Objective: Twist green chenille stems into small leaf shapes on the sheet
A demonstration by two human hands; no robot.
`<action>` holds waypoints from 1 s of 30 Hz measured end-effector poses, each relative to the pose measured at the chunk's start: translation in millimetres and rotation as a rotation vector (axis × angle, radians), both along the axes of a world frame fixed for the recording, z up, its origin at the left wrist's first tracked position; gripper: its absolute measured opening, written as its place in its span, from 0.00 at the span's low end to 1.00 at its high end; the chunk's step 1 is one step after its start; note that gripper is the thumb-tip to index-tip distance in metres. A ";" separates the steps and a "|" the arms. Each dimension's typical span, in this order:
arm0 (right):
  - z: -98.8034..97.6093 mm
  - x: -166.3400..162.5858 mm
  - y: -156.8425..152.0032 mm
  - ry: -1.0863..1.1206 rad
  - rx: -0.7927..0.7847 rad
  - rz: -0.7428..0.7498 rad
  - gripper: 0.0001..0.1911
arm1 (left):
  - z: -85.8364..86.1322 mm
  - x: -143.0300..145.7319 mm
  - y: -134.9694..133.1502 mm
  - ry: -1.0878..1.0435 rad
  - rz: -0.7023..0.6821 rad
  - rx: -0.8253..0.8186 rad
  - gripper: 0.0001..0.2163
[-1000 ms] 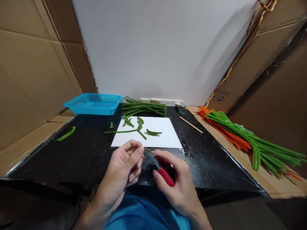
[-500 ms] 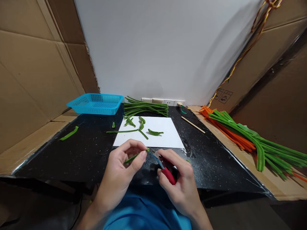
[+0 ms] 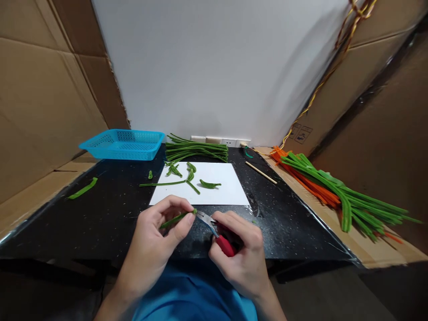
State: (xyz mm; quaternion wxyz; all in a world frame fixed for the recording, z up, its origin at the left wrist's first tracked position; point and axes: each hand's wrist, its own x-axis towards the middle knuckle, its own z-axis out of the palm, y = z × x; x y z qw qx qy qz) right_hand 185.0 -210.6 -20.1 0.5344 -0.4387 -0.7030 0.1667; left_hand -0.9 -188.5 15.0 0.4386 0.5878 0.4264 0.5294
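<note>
My left hand pinches a short green pipe-cleaner piece between thumb and fingers, just above the black table's near edge. My right hand is closed round red-handled pliers. Their metal tip meets the right end of that green piece. Beyond the hands lies a white sheet of paper with several bent green pieces on it.
A blue plastic basket stands at the back left. A bundle of green stems lies by the wall. Green and orange pipe cleaners are piled on cardboard at the right. A wooden stick and loose green bits lie on the black table.
The green piece now sticks out further to the left of my left fingers. The plier tip has come up against its right end. The camera has shifted slightly.
</note>
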 end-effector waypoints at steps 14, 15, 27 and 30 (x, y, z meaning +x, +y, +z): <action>-4.0 1.8 -0.3 0.010 -0.017 0.018 0.17 | 2.6 -2.0 1.5 0.094 0.055 0.063 0.09; -4.3 1.8 -0.2 0.009 -0.019 0.017 0.17 | 2.9 -1.9 1.4 0.099 0.048 0.065 0.09; 0.4 2.4 -0.4 -0.024 -0.041 0.015 0.09 | 2.5 -6.2 1.8 0.122 -0.003 0.036 0.10; 0.4 1.3 -1.2 -0.049 -0.031 -0.014 0.05 | 3.6 -4.7 3.1 0.104 -0.028 0.027 0.10</action>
